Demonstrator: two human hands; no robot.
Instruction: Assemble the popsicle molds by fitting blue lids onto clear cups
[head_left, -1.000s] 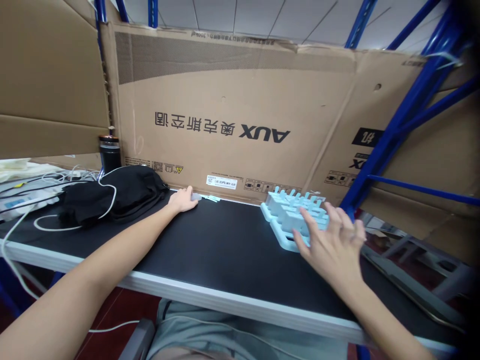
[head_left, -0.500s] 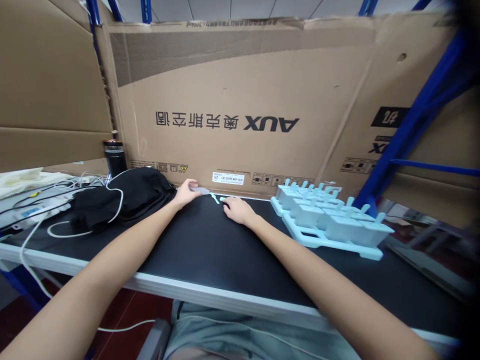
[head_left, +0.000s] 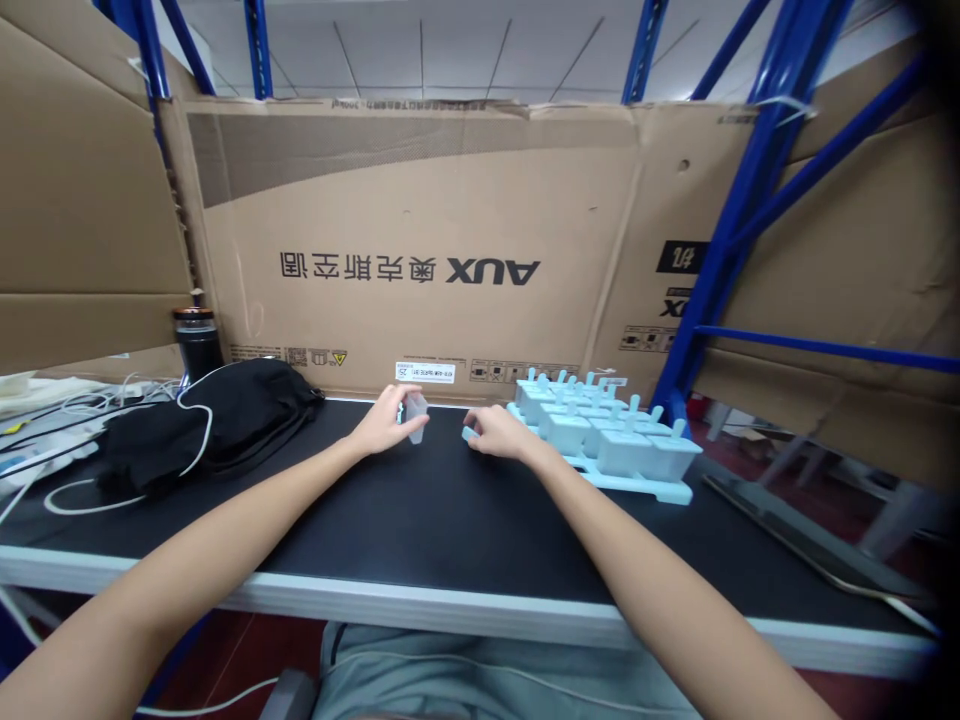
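The hands are apart above the tabletop (head_left: 435, 530); the left hand (head_left: 385, 424) is clamped on a clear cup (head_left: 418, 422), thumb and fingers at its sides; the right hand (head_left: 498, 432) pinches a small blue piece (head_left: 469, 434), mostly hidden by the fingers; the blue popsicle mould (head_left: 626, 455) stands just right of that hand; a black bag (head_left: 232, 415) lies at the left, before a cardboard sheet (head_left: 412, 200).

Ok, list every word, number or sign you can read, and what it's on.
"AUX 奥克斯空调": cardboard sheet, upside down.
"机": black box on that sheet, upside down.
"X": below that, the rest partly hidden by the blue post.
Yellow triangle sign: sheet's lower left.
Too small to read surely: white label, top-edge print, pictogram row.
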